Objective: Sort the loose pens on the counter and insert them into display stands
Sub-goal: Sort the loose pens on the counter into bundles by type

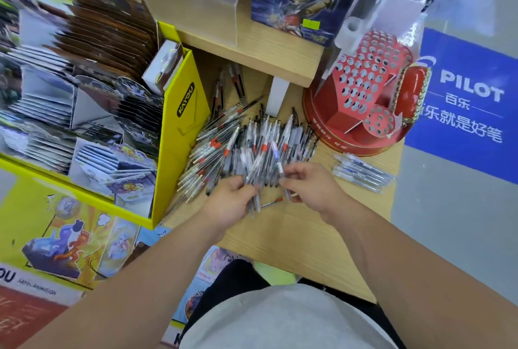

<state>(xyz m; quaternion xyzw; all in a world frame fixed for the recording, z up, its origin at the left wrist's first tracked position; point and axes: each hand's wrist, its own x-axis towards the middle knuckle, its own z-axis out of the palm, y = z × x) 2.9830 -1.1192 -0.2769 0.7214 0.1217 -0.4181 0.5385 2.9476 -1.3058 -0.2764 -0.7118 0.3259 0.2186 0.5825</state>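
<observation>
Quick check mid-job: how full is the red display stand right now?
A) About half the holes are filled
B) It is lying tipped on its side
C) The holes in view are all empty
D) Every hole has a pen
C: the red display stand stands upright with only open holes showing, while the loose pens lie piled on the counter.

Just right of the red pen stand [361,90], I read "PILOT" on the blue sign [462,152], with "百乐" beneath and a cut-off line ending "乐就是好笔". Well left of the stand, the yellow box [182,87] says "KAYOU" on its side. Far down-left of the stand, a white strip [36,290] reads "KAYOU ANIMATION". The gold characters on the stand's base are too small for me to read.
</observation>
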